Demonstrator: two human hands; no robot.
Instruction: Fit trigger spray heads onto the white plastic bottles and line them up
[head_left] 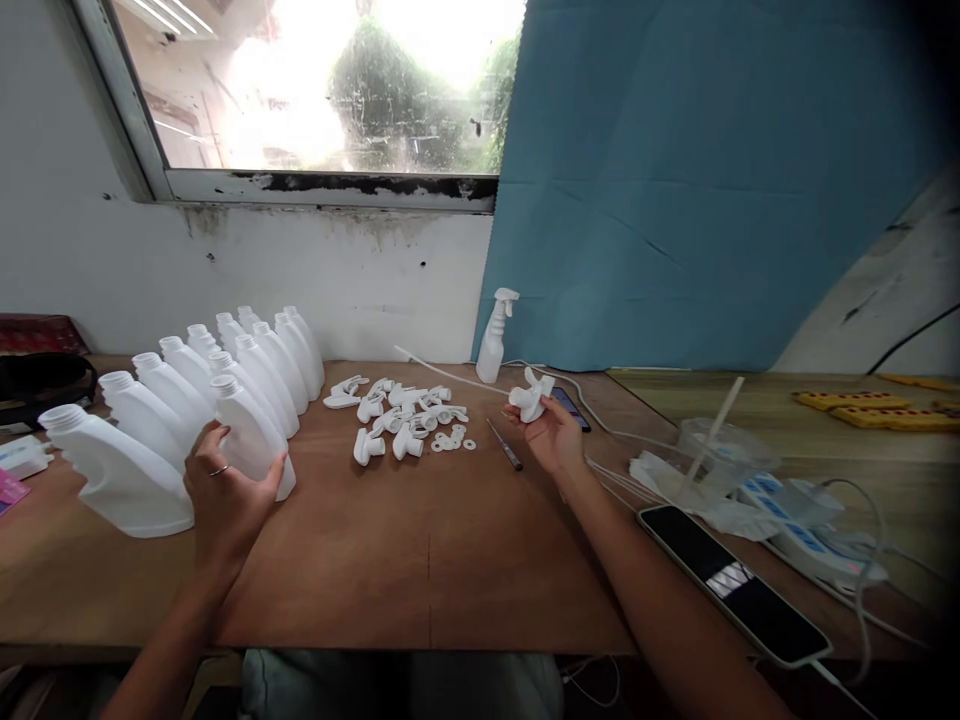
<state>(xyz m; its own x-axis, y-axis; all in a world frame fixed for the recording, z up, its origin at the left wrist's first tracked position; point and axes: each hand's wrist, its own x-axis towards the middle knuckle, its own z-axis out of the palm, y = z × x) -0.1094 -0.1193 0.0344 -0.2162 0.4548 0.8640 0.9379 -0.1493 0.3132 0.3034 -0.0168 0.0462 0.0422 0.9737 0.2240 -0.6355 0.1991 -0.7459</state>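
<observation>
A: In the head view, where is the left hand (pixel 232 490)?
B: Toward the counter's (pixel 360 580) left end, closed on a white bottle (pixel 251 435). The thumb presses its lower right side and the other fingers wrap the left.
A: Does the bottle stand on the counter?
B: I can't tell; the hand hides part of its base. It is the nearest in its row, neck up. The other bottles (pixel 161 400) stand in two rows running from near the left front corner to the back edge.
A: And the right hand (pixel 553 440)?
B: Right of the counter's middle, its fingers pinching a white spray head (pixel 531 398). The head sits at the fingertips, and its thin tube (pixel 450 373) points left, toward the back edge.
A: What lies between the hands?
B: A pile of loose spray heads (pixel 405 418), nearer the back edge than the front, with small white rings (pixel 452 440) at its right side. A screwdriver (pixel 508 450) lies just left of the right hand.
A: Anything else?
B: A spray bottle (pixel 491 345) with its head on stands at the back edge. A phone (pixel 739 590) lies by the right front corner.
</observation>
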